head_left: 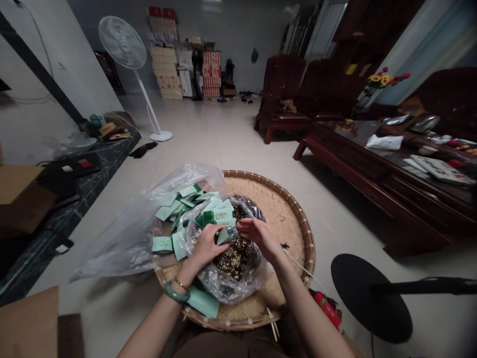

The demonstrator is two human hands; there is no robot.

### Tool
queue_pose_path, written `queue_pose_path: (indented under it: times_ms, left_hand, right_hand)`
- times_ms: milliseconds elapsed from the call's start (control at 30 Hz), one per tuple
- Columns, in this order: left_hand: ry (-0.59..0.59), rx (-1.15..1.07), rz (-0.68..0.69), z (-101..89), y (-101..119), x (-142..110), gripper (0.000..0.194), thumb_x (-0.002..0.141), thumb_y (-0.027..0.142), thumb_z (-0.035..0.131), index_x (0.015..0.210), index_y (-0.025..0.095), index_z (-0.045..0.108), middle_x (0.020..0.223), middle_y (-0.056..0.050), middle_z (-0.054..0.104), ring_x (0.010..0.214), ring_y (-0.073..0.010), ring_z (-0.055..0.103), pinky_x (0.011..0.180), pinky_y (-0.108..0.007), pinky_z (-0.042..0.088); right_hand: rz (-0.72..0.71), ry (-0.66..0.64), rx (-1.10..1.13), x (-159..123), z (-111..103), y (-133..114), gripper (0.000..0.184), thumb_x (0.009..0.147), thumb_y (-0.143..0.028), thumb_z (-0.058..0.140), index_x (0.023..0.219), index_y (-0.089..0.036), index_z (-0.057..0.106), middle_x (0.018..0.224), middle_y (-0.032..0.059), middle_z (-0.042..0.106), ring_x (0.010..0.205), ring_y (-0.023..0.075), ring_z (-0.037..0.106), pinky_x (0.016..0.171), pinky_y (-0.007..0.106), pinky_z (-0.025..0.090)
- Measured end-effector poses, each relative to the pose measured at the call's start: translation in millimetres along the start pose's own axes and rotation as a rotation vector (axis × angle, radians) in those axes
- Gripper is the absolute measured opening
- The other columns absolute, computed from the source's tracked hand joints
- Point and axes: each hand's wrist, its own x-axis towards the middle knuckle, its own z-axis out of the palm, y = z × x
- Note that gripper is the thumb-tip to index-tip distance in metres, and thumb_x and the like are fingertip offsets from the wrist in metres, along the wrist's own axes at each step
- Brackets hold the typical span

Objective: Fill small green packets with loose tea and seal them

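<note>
My left hand [207, 246], with a jade-green bangle on its wrist, grips a small pale green paper packet [224, 235] between thumb and fingers. At the packet's right end is my right hand [258, 235], its fingers pressed together and pointing left; whatever they hold is hidden. Both hands are above a clear plastic bag [223, 291] holding a dark and yellowish dry loose mix [234, 261]. Several more green packets [222, 211] lie at the bag's far left side. Under my left wrist, another green packet [204, 302] rests on the round woven bamboo tray [286, 209].
A large clear plastic sheet [122, 238] spreads off the tray's left side. A black round stand base [368, 298] is at right, near a red object [328, 311]. Cardboard boxes [28, 318] stand at left. Farther off are a white fan [122, 42] and a dark wooden table [372, 164].
</note>
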Motion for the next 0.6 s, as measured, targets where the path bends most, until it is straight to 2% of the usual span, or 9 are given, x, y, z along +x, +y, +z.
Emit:
queue_pose_path:
  times_ms: [33,100,167,233,267,333,400,467,600]
  left_hand:
    - [0.01,-0.002,-0.031,-0.2,-1.2,-0.1,0.042,0.07,0.026,0.073,0.109,0.021,0.06,0.096,-0.005,0.063,0.09,-0.0232,0.058,0.078,-0.037,0.05]
    - [0.028,-0.008,-0.083,-0.5,-3.4,-0.4,0.043,0.069,0.03,0.074,0.108,0.02,0.059,0.096,-0.005,0.061,0.088,-0.0225,0.058,0.075,-0.035,0.05]
    - [0.048,-0.014,-0.117,-0.6,-4.6,-0.6,0.044,0.068,0.031,0.074,0.107,0.02,0.059,0.096,-0.004,0.06,0.087,-0.0218,0.058,0.074,-0.034,0.05]
    - [0.076,-0.016,-0.125,-0.5,-4.7,-0.7,0.044,0.067,0.03,0.073,0.107,0.02,0.058,0.095,-0.004,0.059,0.086,-0.0215,0.058,0.074,-0.034,0.05]
    - [0.087,-0.017,-0.117,-0.6,-4.6,-0.6,0.043,0.068,0.03,0.072,0.106,0.019,0.057,0.095,-0.004,0.059,0.087,-0.0217,0.058,0.074,-0.034,0.05]
    - [0.103,-0.019,-0.088,-0.9,-4.7,-0.3,0.038,0.069,0.029,0.07,0.104,0.019,0.057,0.094,-0.004,0.059,0.089,-0.0224,0.057,0.077,-0.036,0.049]
    - [0.116,-0.017,-0.067,-1.7,-5.2,0.2,0.033,0.07,0.029,0.069,0.099,0.019,0.057,0.093,-0.004,0.058,0.09,-0.023,0.056,0.079,-0.037,0.049]
    - [0.118,-0.015,-0.061,-2.5,-6.0,0.6,0.03,0.07,0.03,0.069,0.095,0.019,0.056,0.092,-0.004,0.057,0.09,-0.0227,0.056,0.08,-0.037,0.049]
    - [0.095,-0.016,-0.062,-3.1,-6.8,0.7,0.028,0.071,0.029,0.068,0.094,0.018,0.056,0.092,-0.004,0.057,0.09,-0.0224,0.056,0.08,-0.037,0.049]
  right_hand:
    - [-0.007,0.017,-0.081,-0.2,-3.2,4.2,0.048,0.079,-0.059,0.055,0.103,-0.019,0.067,0.099,0.0101,0.07,0.093,0.0238,0.065,0.087,0.044,0.048]
    - [-0.021,-0.045,-0.392,-1.8,-5.2,15.3,0.047,0.075,-0.049,0.065,0.112,-0.02,0.064,0.114,0.011,0.065,0.103,0.0263,0.061,0.092,0.046,0.046]
    - [-0.033,-0.152,-0.767,-4.3,0.0,27.6,0.066,0.065,-0.035,0.075,0.126,-0.019,0.056,0.132,0.014,0.054,0.119,0.0312,0.05,0.101,0.048,0.038]
    - [-0.021,-0.182,-1.043,-6.0,10.0,37.6,0.09,0.056,-0.026,0.082,0.137,-0.02,0.044,0.145,0.017,0.038,0.127,0.0366,0.039,0.104,0.05,0.034]
    - [-0.011,-0.176,-1.136,-6.2,15.3,40.9,0.096,0.054,-0.025,0.083,0.139,-0.021,0.041,0.147,0.0173,0.034,0.127,0.0382,0.037,0.102,0.05,0.034]
    - [-0.007,-0.17,-1.235,-5.2,23.3,43.5,0.093,0.054,-0.025,0.084,0.137,-0.023,0.043,0.141,0.0164,0.038,0.12,0.0372,0.041,0.098,0.048,0.038]
    - [-0.019,-0.198,-1.246,-3.5,25.9,42.3,0.081,0.057,-0.023,0.083,0.131,-0.025,0.05,0.127,0.0127,0.046,0.112,0.0322,0.046,0.094,0.043,0.041]
    - [-0.019,-0.228,-1.223,-2.3,23.8,40.4,0.078,0.057,-0.02,0.082,0.128,-0.026,0.051,0.117,0.0089,0.048,0.108,0.0284,0.048,0.091,0.039,0.041]
    - [-0.03,-0.247,-1.195,-3.5,18.4,42.5,0.083,0.055,-0.016,0.081,0.13,-0.028,0.049,0.119,0.0073,0.046,0.11,0.0281,0.045,0.093,0.038,0.039]
